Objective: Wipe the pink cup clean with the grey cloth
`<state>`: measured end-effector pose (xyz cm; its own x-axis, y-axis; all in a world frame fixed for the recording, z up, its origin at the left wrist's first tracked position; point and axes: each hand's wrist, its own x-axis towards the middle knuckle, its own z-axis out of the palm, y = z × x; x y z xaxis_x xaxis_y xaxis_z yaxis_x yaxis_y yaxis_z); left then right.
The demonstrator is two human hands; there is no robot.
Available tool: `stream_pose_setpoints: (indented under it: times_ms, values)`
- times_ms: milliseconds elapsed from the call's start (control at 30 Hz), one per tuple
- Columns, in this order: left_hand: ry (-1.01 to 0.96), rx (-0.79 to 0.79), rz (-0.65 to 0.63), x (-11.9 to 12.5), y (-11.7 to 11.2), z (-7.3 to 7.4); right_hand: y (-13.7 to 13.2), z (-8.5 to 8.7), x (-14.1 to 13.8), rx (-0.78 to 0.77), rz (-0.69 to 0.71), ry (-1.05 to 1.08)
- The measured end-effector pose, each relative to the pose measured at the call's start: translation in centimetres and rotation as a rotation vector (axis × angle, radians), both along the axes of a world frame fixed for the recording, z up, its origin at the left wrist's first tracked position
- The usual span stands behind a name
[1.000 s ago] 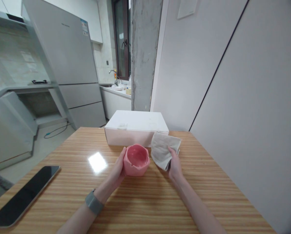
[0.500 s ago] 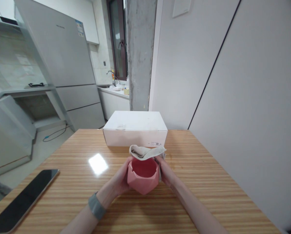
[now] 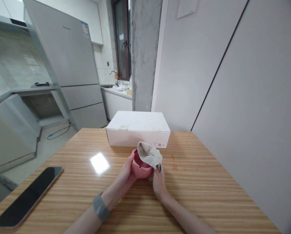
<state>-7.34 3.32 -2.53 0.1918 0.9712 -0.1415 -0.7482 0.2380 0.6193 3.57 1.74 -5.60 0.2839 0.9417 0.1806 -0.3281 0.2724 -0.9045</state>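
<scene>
My left hand [image 3: 128,174] is wrapped round the left side of a pink faceted ashtray [image 3: 140,171], which has notches in its rim and is tilted above the table. A beige cloth [image 3: 149,154] is bunched in my right hand [image 3: 159,182]. It covers the right part of the ashtray's rim and hangs partly over the opening. My right fingers are largely hidden behind the cloth and the ashtray's right side. A grey band [image 3: 101,207] circles my left wrist.
On the wood-grain table [image 3: 201,182], a white box [image 3: 138,130] stands beyond my hands. A dark phone [image 3: 29,196] lies near the left edge. A pale wall [image 3: 245,97] rises along the right. Behind are a fridge [image 3: 72,55] and a sink counter [image 3: 116,100].
The ashtray has turned and moved slightly away from me. The cloth has shifted from the far rim to the right side, and my right hand has turned with it.
</scene>
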Motion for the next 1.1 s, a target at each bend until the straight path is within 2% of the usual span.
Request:
stream_pose_setpoints:
  times_ms: [67, 167, 300, 433, 533, 800, 1000, 1100]
  values:
    - [0.052, -0.06, -0.035, 0.2, 0.2, -0.4, 0.7, 0.4, 0.6, -0.021, -0.039, 0.017]
    - [0.261, -0.202, -0.218, -0.5, 0.2, -0.6, 2.4, 1.5, 2.3, -0.053, -0.028, 0.091]
    - [0.371, -0.18, -0.329, -1.8, -0.5, -0.2, 4.1, 2.2, 3.8, -0.096, 0.107, 0.202]
    - [0.378, -0.171, -0.405, -2.1, -0.8, 0.4, 4.3, 1.7, 3.7, -0.129, 0.208, 0.239]
    - [0.37, -0.184, -0.373, -2.0, -0.7, 0.5, 4.0, 1.3, 3.1, -0.119, 0.173, 0.2]
    - [0.21, -0.208, -0.194, -1.2, -0.6, -0.2, 1.1, 1.2, 0.7, -0.067, -0.104, 0.083]
    - [0.103, -0.078, -0.251, -0.6, -1.8, 0.7, 0.3, 1.4, 0.5, -0.055, -0.221, 0.096]
    - [0.185, 0.063, -0.28, -0.9, -2.2, 1.2, 1.1, 2.3, 1.5, -0.106, -0.137, 0.169]
